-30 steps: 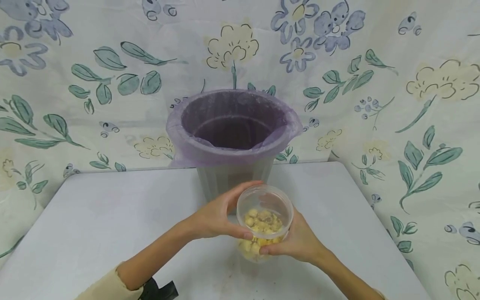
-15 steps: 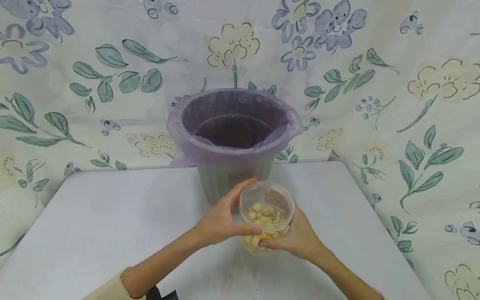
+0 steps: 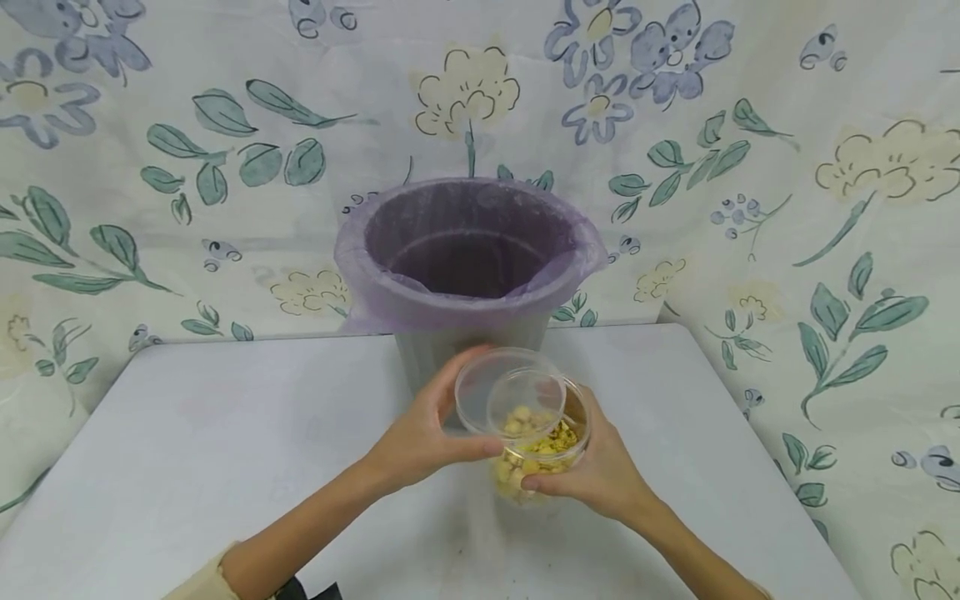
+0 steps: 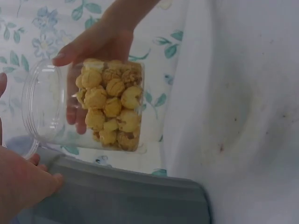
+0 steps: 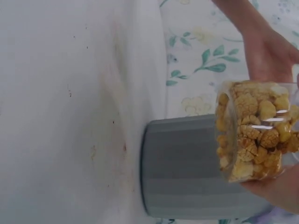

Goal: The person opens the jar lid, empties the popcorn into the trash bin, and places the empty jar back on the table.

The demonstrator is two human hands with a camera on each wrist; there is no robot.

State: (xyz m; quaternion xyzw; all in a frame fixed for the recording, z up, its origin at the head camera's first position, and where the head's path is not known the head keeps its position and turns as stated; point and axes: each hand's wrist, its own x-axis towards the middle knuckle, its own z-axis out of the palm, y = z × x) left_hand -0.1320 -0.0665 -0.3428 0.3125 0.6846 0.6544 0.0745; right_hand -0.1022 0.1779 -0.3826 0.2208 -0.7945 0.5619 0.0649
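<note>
A clear round jar [image 4: 53, 105], part full of yellow-brown popcorn [image 4: 110, 107], is held upright in front of the grey bin by my right hand [image 3: 600, 467], its thumb on the near side and its fingers behind. My left hand [image 3: 416, 442] grips a clear round lid [image 3: 474, 392] by its left edge, thumb in front and fingers beyond. The lid is off the jar's rim on the right and overlaps the mouth in the head view, showing popcorn through it. In the right wrist view the jar's base faces the camera and partly hides the left hand.
A grey bin [image 5: 182, 168] with a purple bag liner [image 3: 375, 292] folded over its rim stands behind the hands. The white table [image 3: 247, 417] has small crumbs near its front. A floral cloth [image 3: 750, 208] hangs behind and at the right.
The left hand has lifted the lid off and shifted it leftward, baring part of the jar's mouth. Both hands had been around the closed jar. The right hand keeps its grip on the jar.
</note>
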